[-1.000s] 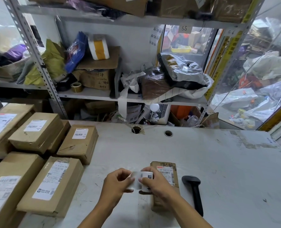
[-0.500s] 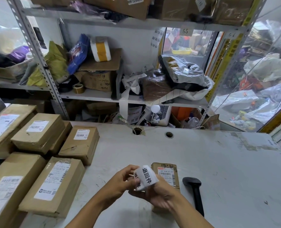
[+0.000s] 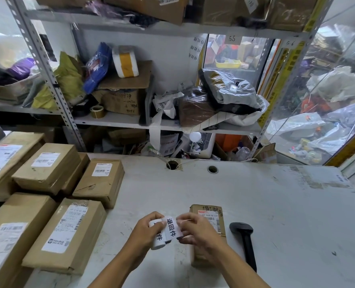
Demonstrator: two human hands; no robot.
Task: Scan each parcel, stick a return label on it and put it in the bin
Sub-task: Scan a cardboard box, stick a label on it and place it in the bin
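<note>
Parcel (image 3: 213, 223), a small brown cardboard box, lies flat near the table (image 3: 276, 204) front edge, long axis running away from the person. Both hands hover just left of it: left hand (image 3: 146, 230) grips the white label roll (image 3: 160, 235), right hand (image 3: 195, 229) pinches the label end. Black scanner (image 3: 245, 240) lies just right, with plenty of bare tabletop beyond.

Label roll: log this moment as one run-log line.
left hand: holds label roll | right hand: pinches label | parcel: unlabelled | scanner: on table

Head camera looks forward and down, close over the table (image 3: 255, 204), facing shelves (image 3: 172, 125).
</note>
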